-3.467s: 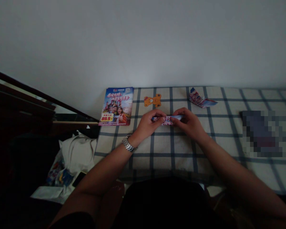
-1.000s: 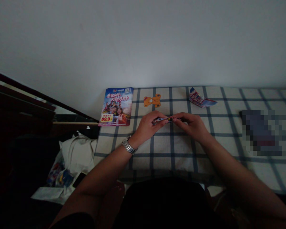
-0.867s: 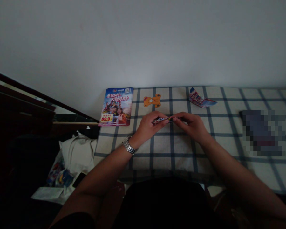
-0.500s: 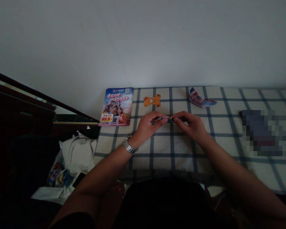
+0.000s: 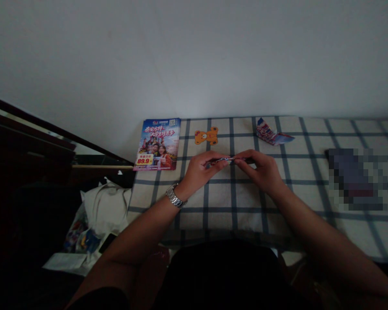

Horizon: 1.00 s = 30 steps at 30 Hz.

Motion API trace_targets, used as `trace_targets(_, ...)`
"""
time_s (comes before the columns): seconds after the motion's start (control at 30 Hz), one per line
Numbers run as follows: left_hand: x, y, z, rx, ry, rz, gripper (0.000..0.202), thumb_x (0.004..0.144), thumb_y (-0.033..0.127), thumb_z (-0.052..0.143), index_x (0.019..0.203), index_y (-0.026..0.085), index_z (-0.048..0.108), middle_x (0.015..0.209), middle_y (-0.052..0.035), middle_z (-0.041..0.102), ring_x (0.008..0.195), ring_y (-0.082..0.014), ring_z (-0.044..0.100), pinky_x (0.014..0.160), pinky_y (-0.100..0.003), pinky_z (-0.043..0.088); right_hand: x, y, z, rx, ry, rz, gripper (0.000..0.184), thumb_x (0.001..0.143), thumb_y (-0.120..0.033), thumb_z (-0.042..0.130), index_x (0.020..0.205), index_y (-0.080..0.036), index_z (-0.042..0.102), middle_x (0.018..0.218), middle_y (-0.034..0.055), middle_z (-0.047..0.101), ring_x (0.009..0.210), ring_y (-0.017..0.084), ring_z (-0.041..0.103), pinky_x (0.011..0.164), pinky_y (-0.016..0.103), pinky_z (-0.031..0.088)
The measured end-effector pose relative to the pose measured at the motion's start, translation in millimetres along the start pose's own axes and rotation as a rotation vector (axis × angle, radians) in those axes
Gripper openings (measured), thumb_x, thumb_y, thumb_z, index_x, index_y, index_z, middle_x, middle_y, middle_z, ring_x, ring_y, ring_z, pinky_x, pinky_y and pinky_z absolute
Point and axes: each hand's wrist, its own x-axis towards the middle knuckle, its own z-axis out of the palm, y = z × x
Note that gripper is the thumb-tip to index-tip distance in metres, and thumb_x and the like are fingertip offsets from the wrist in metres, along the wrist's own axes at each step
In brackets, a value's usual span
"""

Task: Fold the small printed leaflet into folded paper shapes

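A narrow strip of colourful printed paper [image 5: 220, 160], seen nearly edge-on, is pinched between my two hands above the checked cloth. My left hand [image 5: 204, 168], with a metal watch on its wrist, grips the left part, thumb in front and fingers behind. On the right part, my right hand [image 5: 258, 168] has its thumb and fingertips pressed together, close to the left thumb. Most of the paper is hidden by the fingers. Beyond the right hand lies a folded leaflet [image 5: 273, 134], partly standing up. A flat bear-shaped cutout [image 5: 207, 136] lies behind the left hand.
A stack of printed flyers [image 5: 158, 144] sits at the back left of the checked cloth [image 5: 297, 181]. At the right is a dark blurred-out object [image 5: 355, 178]. The white wall [image 5: 194, 60] rises behind; bags [image 5: 105, 206] lie below the left edge.
The fingers have shifted slightly along the paper, and less of its front shows between the thumbs. Both arms and the things on the cloth stay where they were.
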Motion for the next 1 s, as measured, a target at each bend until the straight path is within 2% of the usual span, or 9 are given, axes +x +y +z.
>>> trace_targets(0.17, 0.7, -1.7, 0.2, 0.014, 0.034, 0.027, 0.023, 0.099, 0.045, 0.074, 0.107, 0.024, 0.080, 0.103, -0.0049, 0.082, 0.093, -0.0156, 0.076, 0.083, -0.029, 0.061, -0.6, -1.9, 0.4, 0.002, 0.002, 0.020, 0.030, 0.099, -0.053, 0.069, 0.099, -0.024, 0.077, 0.090, 0.0051, 0.081, 0.076, 0.020, 0.074, 0.071, 0.032, 0.063)
trace_targets(0.53, -0.3, 1.4, 1.4, 0.007, 0.038, -0.010, 0.033, 0.101, 0.051, 0.070, 0.094, 0.020, 0.075, 0.087, -0.0034, 0.076, 0.081, -0.0147, 0.070, 0.074, -0.027, 0.057, -2.5, -1.2, 2.8, 0.054, -0.014, 0.045, 0.030, 0.099, -0.053, 0.070, 0.100, -0.024, 0.076, 0.091, 0.0051, 0.080, 0.075, 0.019, 0.074, 0.068, 0.031, 0.063)
trace_targets(0.63, 0.2, 0.0, 1.1, 0.026, 0.034, 0.016, 0.031, 0.102, 0.049, 0.069, 0.094, 0.020, 0.074, 0.089, -0.0029, 0.075, 0.082, -0.0145, 0.070, 0.075, -0.026, 0.056, -2.4, -0.6, 3.0, 0.047, -0.017, 0.034, 0.030, 0.099, -0.054, 0.069, 0.100, -0.024, 0.076, 0.090, 0.0052, 0.080, 0.075, 0.019, 0.074, 0.069, 0.031, 0.063)
trace_targets(0.8, 1.9, -0.2, -2.2, 0.060, 0.004, 0.099, 0.021, 0.105, 0.041, 0.066, 0.107, 0.023, 0.077, 0.103, -0.0042, 0.080, 0.094, -0.0160, 0.074, 0.085, -0.030, 0.057, -2.6, 1.9, 1.8, 0.013, -0.012, 0.026, 0.027, 0.100, -0.050, 0.068, 0.101, -0.024, 0.076, 0.091, 0.0049, 0.079, 0.076, 0.020, 0.073, 0.069, 0.031, 0.062)
trace_targets(1.0, 1.1, 5.2, -3.9, 0.178, 0.041, 0.158, 0.019, 0.106, 0.038, 0.065, 0.103, 0.024, 0.077, 0.097, -0.0032, 0.079, 0.090, -0.0158, 0.072, 0.084, -0.032, 0.057, -2.4, -2.6, 1.1, 0.011, -0.035, -0.034, 0.018, 0.101, -0.042, 0.068, 0.102, -0.025, 0.075, 0.092, 0.0041, 0.079, 0.079, 0.020, 0.073, 0.073, 0.032, 0.061)
